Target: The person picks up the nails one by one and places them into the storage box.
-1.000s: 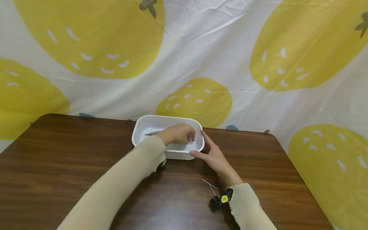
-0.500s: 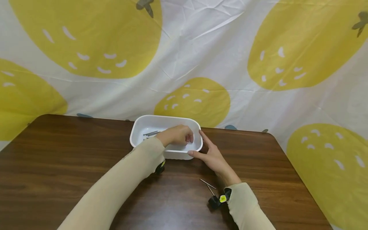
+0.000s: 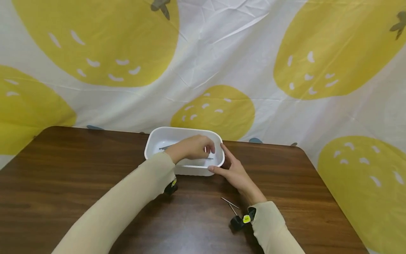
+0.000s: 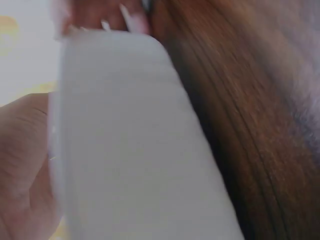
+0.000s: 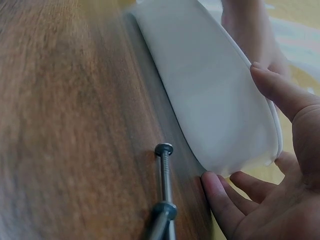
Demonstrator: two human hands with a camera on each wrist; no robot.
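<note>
A white plastic tub [image 3: 195,171] stands near the back of the table. My left hand [image 3: 191,146] reaches down into it with bent fingers, close above a nail [image 3: 208,158] lying on the tub's floor. Whether those fingers pinch anything I cannot tell. My right hand [image 3: 236,174] grips the tub's right end, thumb at the near corner and fingers round the outer wall, as the right wrist view also shows. More nails [image 3: 165,147] lie in the tub's left part, partly hidden by the left hand. In the left wrist view the tub wall [image 4: 135,135] hides the left fingertips.
On the brown wooden table [image 3: 177,218], two nails [image 3: 229,203] lie in front of the tub, by the right wrist's black camera [image 3: 237,223]. In the right wrist view a flat nail head [image 5: 164,149] shows up close. Behind the table hangs a fruit-print cloth [image 3: 212,109].
My left hand and forearm have shifted slightly left, and its thumb and fingers look a little further apart. More of the nail below that hand shows. The right hand keeps its grip on the tub.
</note>
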